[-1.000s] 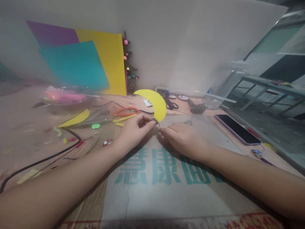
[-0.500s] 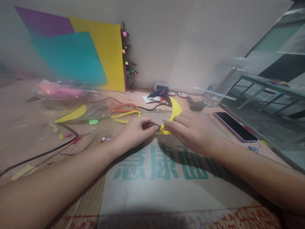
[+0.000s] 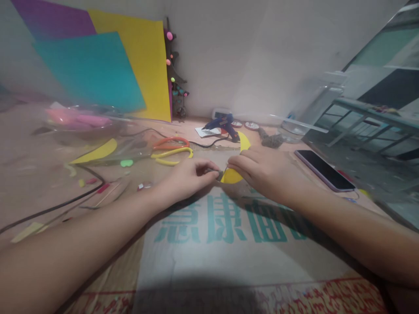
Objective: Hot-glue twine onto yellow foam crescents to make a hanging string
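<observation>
My left hand (image 3: 193,178) pinches a small dark grey piece (image 3: 219,175) between thumb and fingertips; its kind I cannot make out. That piece meets the pointed lower end of a yellow crescent-shaped cutout (image 3: 233,176). My right hand (image 3: 262,168) is closed over the crescent from the right, fingers together, covering its middle. The upper tip shows above the knuckles, close to a blue glue gun (image 3: 222,123). Left of the hands lie scissors with orange and yellow handles (image 3: 172,150), their blades hidden.
Printed cardboard (image 3: 225,257) lies under my hands. A phone (image 3: 324,170) sits at right. Coloured sheets (image 3: 91,74) lean on the wall at left. A black cord (image 3: 59,208), another yellow cutout (image 3: 98,152) and small scraps lie at left. A plastic container (image 3: 294,130) stands at back right.
My right hand has shifted slightly up and right along the crescent, so more of its lower end shows. My left hand keeps its pinch. The view has tilted a little.
</observation>
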`<state>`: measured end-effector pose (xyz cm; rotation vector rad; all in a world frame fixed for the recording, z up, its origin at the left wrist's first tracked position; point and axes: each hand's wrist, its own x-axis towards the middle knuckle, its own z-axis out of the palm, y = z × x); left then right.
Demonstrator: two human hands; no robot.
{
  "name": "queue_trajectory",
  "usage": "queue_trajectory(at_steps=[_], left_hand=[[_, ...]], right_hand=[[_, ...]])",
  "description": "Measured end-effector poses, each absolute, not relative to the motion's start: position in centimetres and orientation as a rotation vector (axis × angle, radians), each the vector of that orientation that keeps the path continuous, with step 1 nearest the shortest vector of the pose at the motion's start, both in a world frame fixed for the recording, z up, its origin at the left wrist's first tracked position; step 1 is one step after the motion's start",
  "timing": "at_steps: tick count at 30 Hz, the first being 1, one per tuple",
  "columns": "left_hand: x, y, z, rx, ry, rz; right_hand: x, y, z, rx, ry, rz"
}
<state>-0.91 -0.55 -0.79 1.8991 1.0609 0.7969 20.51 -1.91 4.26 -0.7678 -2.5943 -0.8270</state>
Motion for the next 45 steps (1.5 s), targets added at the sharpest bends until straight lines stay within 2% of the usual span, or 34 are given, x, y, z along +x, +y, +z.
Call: queue_trajectory(at_steps=[14, 24, 30, 34, 40, 45], left_hand=[[-0.9, -1.0, -0.6, 1.999, 0.997, 0.766], [-1.1, -1.0, -0.4, 2.131, 0.877, 0.798], [-1.1, -1.0, -0.5, 2.133, 0.822, 0.771], [-1.0, -1.0, -0.6, 2.081, 0.828, 0.771], [-1.0, -0.9, -0.6, 2.001, 0.974, 0.832], [-1.0, -0.8, -0.4, 2.043, 1.08, 0.924]], right_hand=[[20.4, -1.8, 4.3, -0.749, -2.639, -0.723], [22.0, -0.8, 6.5, -0.793, -2.556, -0.894], [23.7, 0.2, 8.8, -1.065, -2.44, -0.484], [25.2, 2.1, 8.2, -1.244, -2.373, -0.175], [23.6, 2.3, 5.1, -1.173, -2.392, -0.103], [20.3, -0.5, 2.5, -1.118, -2.234, 0.559]])
